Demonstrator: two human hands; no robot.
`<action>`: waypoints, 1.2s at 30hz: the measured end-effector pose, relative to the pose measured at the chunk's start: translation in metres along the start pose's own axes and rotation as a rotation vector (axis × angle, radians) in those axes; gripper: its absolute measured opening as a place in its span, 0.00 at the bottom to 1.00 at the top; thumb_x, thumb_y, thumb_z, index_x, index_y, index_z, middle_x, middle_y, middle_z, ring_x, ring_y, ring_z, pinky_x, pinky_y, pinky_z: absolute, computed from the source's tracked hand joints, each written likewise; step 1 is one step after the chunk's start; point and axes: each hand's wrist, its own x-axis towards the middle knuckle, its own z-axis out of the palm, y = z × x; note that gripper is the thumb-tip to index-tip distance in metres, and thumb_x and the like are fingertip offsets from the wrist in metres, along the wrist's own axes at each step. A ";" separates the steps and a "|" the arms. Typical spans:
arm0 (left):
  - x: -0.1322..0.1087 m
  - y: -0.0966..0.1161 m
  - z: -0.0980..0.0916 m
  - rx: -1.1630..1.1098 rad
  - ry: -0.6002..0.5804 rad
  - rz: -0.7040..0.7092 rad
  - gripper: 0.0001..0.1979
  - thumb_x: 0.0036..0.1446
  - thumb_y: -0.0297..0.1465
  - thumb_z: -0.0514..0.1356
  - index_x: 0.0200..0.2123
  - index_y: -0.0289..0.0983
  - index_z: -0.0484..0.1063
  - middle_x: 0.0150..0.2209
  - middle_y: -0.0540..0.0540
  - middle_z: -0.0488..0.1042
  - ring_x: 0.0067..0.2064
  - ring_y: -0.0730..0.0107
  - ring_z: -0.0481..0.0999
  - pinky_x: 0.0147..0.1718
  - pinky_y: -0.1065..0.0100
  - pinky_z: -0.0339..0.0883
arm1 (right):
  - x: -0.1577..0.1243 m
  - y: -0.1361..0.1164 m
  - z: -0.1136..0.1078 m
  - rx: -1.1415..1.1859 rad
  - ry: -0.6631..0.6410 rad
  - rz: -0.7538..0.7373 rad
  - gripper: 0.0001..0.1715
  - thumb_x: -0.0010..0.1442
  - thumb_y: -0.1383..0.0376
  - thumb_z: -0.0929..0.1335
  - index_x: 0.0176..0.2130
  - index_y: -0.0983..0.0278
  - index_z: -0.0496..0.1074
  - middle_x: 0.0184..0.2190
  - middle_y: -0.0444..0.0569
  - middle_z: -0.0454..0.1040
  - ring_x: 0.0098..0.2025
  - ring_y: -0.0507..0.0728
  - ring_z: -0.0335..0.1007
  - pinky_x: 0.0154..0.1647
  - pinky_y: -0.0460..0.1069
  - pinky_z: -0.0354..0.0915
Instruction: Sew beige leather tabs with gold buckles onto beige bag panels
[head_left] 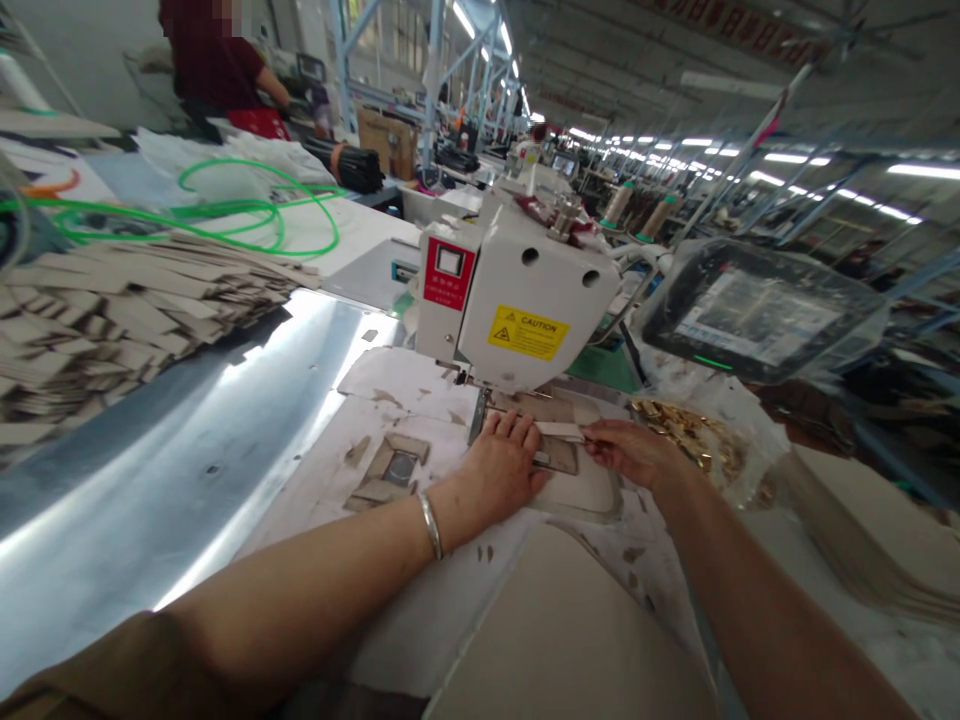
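Just below the head of a white sewing machine (487, 330), my left hand (504, 468) lies flat with its fingers stretched over a beige piece in a dark-edged template (592, 498). A narrow beige strip (556, 431) runs across that template. Its right end is pinched between the thumb and fingers of my right hand (626, 450). The strip's left end reaches the fingertips of my left hand, and what lies under that palm is hidden. Close to me, a large beige panel (570, 630) rests below both hands.
Loose beige strips (135, 330) are heaped on the left, beyond the shiny metal table (225, 480). Gold metal fittings (694, 435) lie in clear plastic at right, near stacked beige panels (885, 530). A plastic-wrapped screen (757, 315) stands behind them. Green tubing (277, 225) coils at back left; a person works beyond.
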 end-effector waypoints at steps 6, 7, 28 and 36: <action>0.000 0.001 -0.004 -0.001 -0.038 0.002 0.31 0.66 0.44 0.51 0.62 0.27 0.60 0.65 0.34 0.60 0.66 0.45 0.57 0.63 0.48 0.49 | 0.003 0.002 -0.001 -0.017 0.025 -0.003 0.10 0.50 0.73 0.74 0.25 0.66 0.69 0.18 0.41 0.69 0.18 0.46 0.64 0.18 0.39 0.62; 0.000 0.001 -0.005 -0.003 -0.041 0.002 0.31 0.66 0.44 0.51 0.62 0.26 0.60 0.65 0.34 0.59 0.66 0.44 0.57 0.63 0.48 0.49 | 0.003 0.003 0.000 -0.017 0.037 -0.015 0.10 0.50 0.74 0.74 0.26 0.66 0.70 0.18 0.41 0.69 0.19 0.46 0.64 0.19 0.39 0.63; 0.000 0.001 -0.004 -0.004 -0.013 0.000 0.29 0.65 0.43 0.53 0.61 0.29 0.62 0.65 0.34 0.60 0.65 0.45 0.59 0.63 0.48 0.51 | 0.002 0.003 0.014 -0.001 0.203 -0.009 0.11 0.52 0.81 0.71 0.25 0.69 0.72 0.17 0.45 0.73 0.17 0.48 0.69 0.19 0.41 0.69; 0.000 0.002 -0.006 -0.009 -0.020 -0.002 0.29 0.65 0.43 0.54 0.61 0.28 0.61 0.64 0.33 0.60 0.66 0.46 0.58 0.63 0.48 0.51 | 0.003 0.005 0.016 -0.065 0.219 -0.030 0.11 0.56 0.80 0.68 0.25 0.68 0.71 0.16 0.43 0.71 0.17 0.46 0.68 0.16 0.38 0.60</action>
